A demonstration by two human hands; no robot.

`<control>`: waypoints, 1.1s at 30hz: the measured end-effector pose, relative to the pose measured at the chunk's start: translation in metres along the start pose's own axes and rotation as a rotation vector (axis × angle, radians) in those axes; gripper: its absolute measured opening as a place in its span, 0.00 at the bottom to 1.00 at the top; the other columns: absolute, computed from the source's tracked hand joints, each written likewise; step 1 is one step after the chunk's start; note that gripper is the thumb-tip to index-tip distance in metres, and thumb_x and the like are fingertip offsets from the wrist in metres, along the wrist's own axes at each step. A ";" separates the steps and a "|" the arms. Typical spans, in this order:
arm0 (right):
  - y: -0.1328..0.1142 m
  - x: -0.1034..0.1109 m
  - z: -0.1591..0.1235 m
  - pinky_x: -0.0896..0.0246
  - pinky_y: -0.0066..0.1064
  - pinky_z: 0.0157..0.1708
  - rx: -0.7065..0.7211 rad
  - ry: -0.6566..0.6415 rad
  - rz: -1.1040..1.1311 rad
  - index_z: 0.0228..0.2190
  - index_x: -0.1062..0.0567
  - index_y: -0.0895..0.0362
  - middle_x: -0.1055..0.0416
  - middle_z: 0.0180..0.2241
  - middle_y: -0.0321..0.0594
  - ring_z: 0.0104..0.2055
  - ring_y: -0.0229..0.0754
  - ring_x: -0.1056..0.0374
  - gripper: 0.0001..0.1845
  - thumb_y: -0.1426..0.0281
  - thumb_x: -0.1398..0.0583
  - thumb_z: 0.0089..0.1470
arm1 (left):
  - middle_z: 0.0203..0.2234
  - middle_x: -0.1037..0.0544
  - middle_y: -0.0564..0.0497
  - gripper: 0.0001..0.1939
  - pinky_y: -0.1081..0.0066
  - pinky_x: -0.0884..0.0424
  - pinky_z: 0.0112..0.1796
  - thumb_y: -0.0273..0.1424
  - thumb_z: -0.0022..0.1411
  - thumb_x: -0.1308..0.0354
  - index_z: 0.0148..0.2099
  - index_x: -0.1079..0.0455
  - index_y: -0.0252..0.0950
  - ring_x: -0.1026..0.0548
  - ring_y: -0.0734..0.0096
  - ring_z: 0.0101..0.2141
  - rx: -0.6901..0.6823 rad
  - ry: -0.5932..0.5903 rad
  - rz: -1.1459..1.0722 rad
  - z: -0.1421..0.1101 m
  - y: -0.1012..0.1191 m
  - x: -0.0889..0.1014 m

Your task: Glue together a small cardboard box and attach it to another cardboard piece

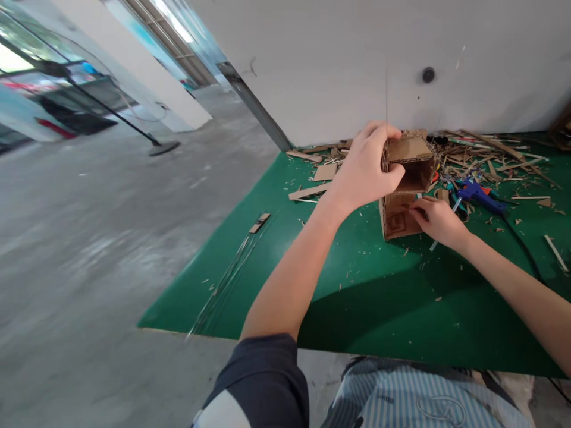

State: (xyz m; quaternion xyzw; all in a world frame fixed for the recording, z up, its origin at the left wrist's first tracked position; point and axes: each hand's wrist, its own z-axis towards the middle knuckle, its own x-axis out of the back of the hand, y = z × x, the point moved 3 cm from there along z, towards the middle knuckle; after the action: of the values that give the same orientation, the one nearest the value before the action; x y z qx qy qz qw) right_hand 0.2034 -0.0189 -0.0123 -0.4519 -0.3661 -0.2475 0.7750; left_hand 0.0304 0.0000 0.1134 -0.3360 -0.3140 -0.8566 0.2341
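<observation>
A small cardboard box structure (408,178) stands on the green mat (357,285) near the white wall. My left hand (366,169) is wrapped round its upper left edge, thumb inside the open top section. My right hand (435,220) is pinched against the lower front face of the box, fingers pressed together on the cardboard. Whether those fingers hold anything small I cannot make out.
A blue glue gun (479,195) with a black cord lies right of the box. Cardboard strips and scraps (486,154) litter the mat by the wall. Thin rods (232,267) lie near the mat's left edge. Grey floor extends left, with a stand base (164,147).
</observation>
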 end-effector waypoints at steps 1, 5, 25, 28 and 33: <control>0.001 -0.001 0.000 0.37 0.33 0.38 -0.004 0.007 -0.013 0.38 0.24 0.59 0.25 0.39 0.47 0.36 0.42 0.29 0.13 0.69 0.48 0.62 | 0.54 0.31 0.45 0.21 0.57 0.38 0.63 0.23 0.57 0.45 0.53 0.36 0.40 0.32 0.56 0.59 -0.007 -0.008 0.003 0.000 0.000 0.001; 0.003 -0.001 -0.001 0.39 0.32 0.37 -0.016 0.003 -0.064 0.38 0.25 0.58 0.25 0.39 0.48 0.37 0.42 0.29 0.14 0.69 0.50 0.63 | 0.54 0.30 0.44 0.22 0.57 0.36 0.61 0.23 0.55 0.46 0.53 0.36 0.39 0.31 0.57 0.57 -0.038 -0.044 0.016 0.000 0.000 0.004; -0.006 -0.009 -0.002 0.52 0.32 0.28 -0.114 -0.002 -0.245 0.36 0.25 0.57 0.23 0.41 0.44 0.37 0.44 0.29 0.15 0.68 0.51 0.63 | 0.54 0.29 0.45 0.19 0.55 0.39 0.65 0.24 0.57 0.44 0.51 0.35 0.40 0.32 0.57 0.59 -0.040 0.053 -0.045 -0.004 -0.014 0.001; -0.008 -0.011 -0.003 0.51 0.32 0.28 -0.113 0.006 -0.244 0.37 0.25 0.57 0.23 0.41 0.45 0.40 0.45 0.29 0.15 0.69 0.50 0.63 | 0.54 0.29 0.46 0.19 0.55 0.38 0.64 0.24 0.56 0.45 0.51 0.34 0.41 0.31 0.58 0.59 -0.006 0.065 -0.042 -0.005 -0.015 0.003; -0.006 -0.010 -0.004 0.46 0.32 0.30 -0.115 0.014 -0.154 0.36 0.24 0.57 0.24 0.41 0.44 0.36 0.43 0.29 0.14 0.68 0.49 0.62 | 0.53 0.28 0.47 0.19 0.53 0.37 0.64 0.26 0.56 0.45 0.51 0.34 0.43 0.31 0.58 0.58 0.001 0.056 -0.033 -0.005 -0.019 0.008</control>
State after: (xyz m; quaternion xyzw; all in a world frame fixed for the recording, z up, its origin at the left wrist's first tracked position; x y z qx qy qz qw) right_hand 0.1943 -0.0242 -0.0188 -0.4642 -0.3795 -0.3300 0.7291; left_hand 0.0119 0.0078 0.1089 -0.3065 -0.3132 -0.8693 0.2287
